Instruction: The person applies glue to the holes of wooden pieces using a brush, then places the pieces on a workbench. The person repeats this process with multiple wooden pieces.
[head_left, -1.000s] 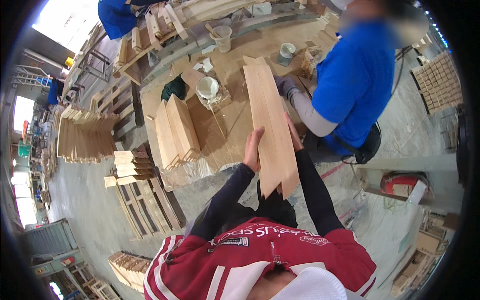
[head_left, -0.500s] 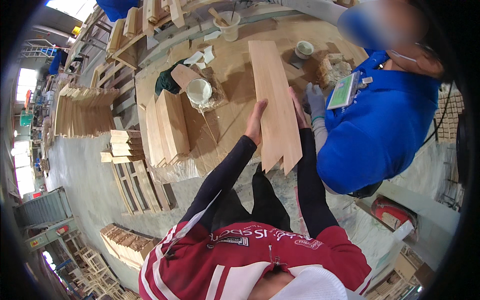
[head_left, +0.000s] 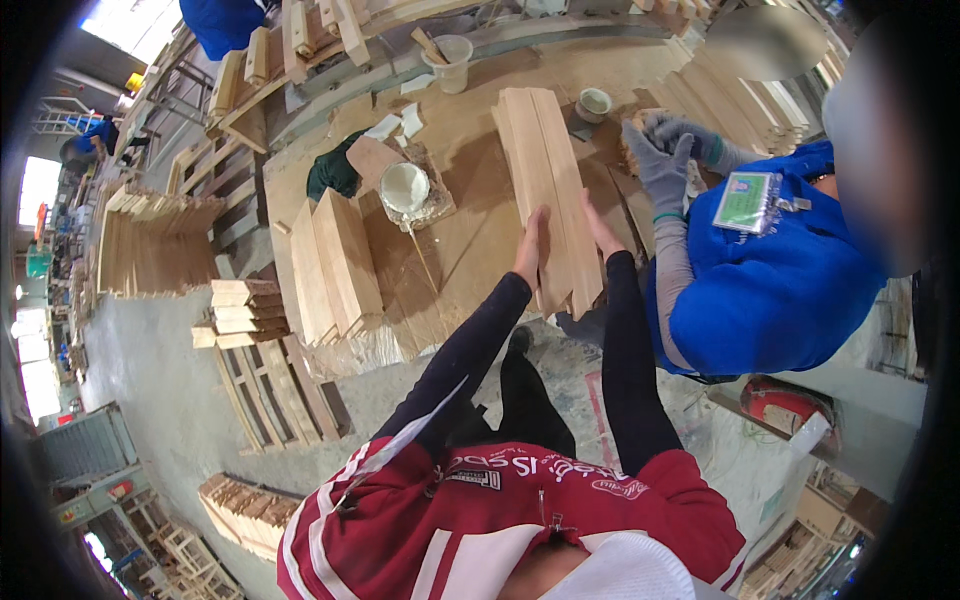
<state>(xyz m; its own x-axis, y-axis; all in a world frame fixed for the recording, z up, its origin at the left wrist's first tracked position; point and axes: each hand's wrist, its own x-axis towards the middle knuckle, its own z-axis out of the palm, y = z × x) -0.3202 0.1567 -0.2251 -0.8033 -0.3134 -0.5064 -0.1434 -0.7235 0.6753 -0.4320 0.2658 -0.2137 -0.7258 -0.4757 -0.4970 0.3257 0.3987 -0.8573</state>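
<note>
Left hand (head_left: 530,248) + right hand (head_left: 602,230) — holding wooden boards (head_left: 548,185) between them | 2 sides gripped — over worktable (head_left: 468,262)

White-striped red top (head_left: 590,510), dark sleeves (head_left: 632,375)

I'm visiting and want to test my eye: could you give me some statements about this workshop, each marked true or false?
1. The person's left hand and right hand are on opposite sides of the boards. True.
2. The co-worker's hands are bare. False: they wear grey gloves.
3. A pot of white paste stands left of those boards. True.
4. The green cloth lies on the floor. False: the green cloth is on the table.
</note>
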